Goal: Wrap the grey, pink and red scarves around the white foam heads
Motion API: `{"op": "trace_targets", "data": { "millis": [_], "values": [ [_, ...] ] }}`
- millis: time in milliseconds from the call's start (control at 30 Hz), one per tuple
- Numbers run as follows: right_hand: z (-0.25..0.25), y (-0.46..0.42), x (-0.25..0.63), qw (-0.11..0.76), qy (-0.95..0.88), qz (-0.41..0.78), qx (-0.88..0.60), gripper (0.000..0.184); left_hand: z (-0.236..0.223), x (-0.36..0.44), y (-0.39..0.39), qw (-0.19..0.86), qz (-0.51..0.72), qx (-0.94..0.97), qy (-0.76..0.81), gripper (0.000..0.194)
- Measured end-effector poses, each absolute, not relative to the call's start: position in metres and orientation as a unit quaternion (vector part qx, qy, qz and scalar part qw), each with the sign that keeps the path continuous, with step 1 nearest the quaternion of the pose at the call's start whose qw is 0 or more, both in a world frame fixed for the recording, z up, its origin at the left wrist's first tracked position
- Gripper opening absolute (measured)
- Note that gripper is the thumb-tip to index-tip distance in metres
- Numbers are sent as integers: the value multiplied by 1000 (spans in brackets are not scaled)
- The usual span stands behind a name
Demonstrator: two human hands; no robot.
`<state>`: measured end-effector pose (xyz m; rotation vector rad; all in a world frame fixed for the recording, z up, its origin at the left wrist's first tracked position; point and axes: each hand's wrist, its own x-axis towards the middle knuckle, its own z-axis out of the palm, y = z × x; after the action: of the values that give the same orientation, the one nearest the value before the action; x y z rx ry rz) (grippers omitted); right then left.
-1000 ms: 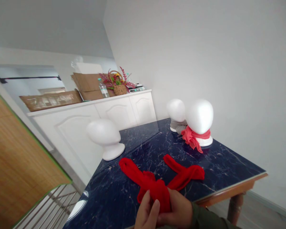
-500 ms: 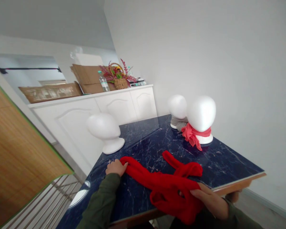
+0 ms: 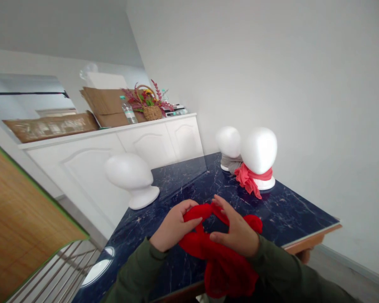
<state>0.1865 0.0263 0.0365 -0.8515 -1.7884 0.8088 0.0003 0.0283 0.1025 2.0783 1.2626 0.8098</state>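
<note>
A bright red scarf [image 3: 221,252] lies bunched at the near edge of the dark blue marbled table [image 3: 183,185], part of it hanging over the edge. My left hand [image 3: 177,223] is closed on one folded end, thumb below and fingers on top. Close to its right, my right hand [image 3: 236,227] is over the scarf with thumb and fingers spread apart, touching the cloth. Beyond them, a white foam mannequin head [image 3: 129,172] with a bare neck stands at the left. At the right, another foam head [image 3: 259,149] wears a coral scarf [image 3: 249,179] tied round its neck.
Behind it is a third foam head [image 3: 229,141] with a grey scarf [image 3: 230,163]. A white cabinet [image 3: 145,145] along the back bears cardboard, a bottle [image 3: 129,110] and a flower basket [image 3: 152,112]. Left of the table are a bamboo mat [image 3: 28,219] and a metal rack [image 3: 63,269].
Both hands have come together over the table, the left moving right with the scarf's end. My right hand has left the scarf's near part and moved up and left. The view has shifted slightly.
</note>
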Motion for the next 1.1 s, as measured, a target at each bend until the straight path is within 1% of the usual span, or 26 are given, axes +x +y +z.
{"op": "trace_targets", "data": {
  "millis": [33,67,133,167,233,300,367,433,467,533,567,667,700,733,767,833,867,900,933,1000,1033,1100],
  "values": [
    [43,29,174,468,-741,372,-307,85,112,5,21,270,281,802,453,16],
    [48,32,166,446,-746,408,-278,73,118,5,16,251,263,817,447,18],
    [57,37,162,405,-750,448,-270,36,126,-4,12,212,240,819,476,28],
    [60,40,166,390,-750,453,-284,25,128,-12,11,187,234,809,505,32],
    [64,46,183,365,-740,469,-315,24,130,-33,13,141,230,784,560,32],
    [68,53,200,337,-718,526,-306,25,132,-50,14,127,237,768,581,24],
    [70,58,207,323,-700,579,-268,27,135,-54,14,148,258,760,578,16],
    [70,60,196,351,-685,604,-206,27,137,-43,13,181,286,753,564,15],
    [68,59,184,365,-680,612,-171,32,137,-34,13,196,302,752,552,16],
    [61,56,154,352,-681,635,-96,48,135,-14,16,219,327,758,520,20],
    [56,55,138,323,-686,649,-64,49,133,-5,18,225,334,763,505,22],
    [37,56,103,197,-669,716,-13,40,126,5,30,242,327,774,485,26],
    [30,60,99,175,-639,749,-21,38,122,0,35,253,314,780,478,26],
    [23,68,99,173,-595,784,-42,35,118,-9,41,271,294,789,466,30],
    [16,77,102,180,-543,817,-72,32,112,-23,48,295,270,796,453,38],
    [4,102,116,224,-430,862,-147,28,95,-60,64,344,230,791,451,55],
    [-2,115,124,247,-376,875,-178,28,84,-82,74,362,231,759,490,55],
    [-7,127,131,268,-328,883,-203,29,72,-104,84,349,261,713,549,51],
    [-12,138,136,287,-289,886,-222,30,60,-126,94,290,311,649,630,48],
    [-19,150,141,314,-243,884,-246,31,35,-165,114,121,383,470,786,62],
    [-21,153,140,314,-240,883,-255,31,25,-180,123,42,401,405,821,69],
    [-24,152,135,279,-262,885,-266,31,8,-199,139,-101,425,342,832,81]
  ]
}}
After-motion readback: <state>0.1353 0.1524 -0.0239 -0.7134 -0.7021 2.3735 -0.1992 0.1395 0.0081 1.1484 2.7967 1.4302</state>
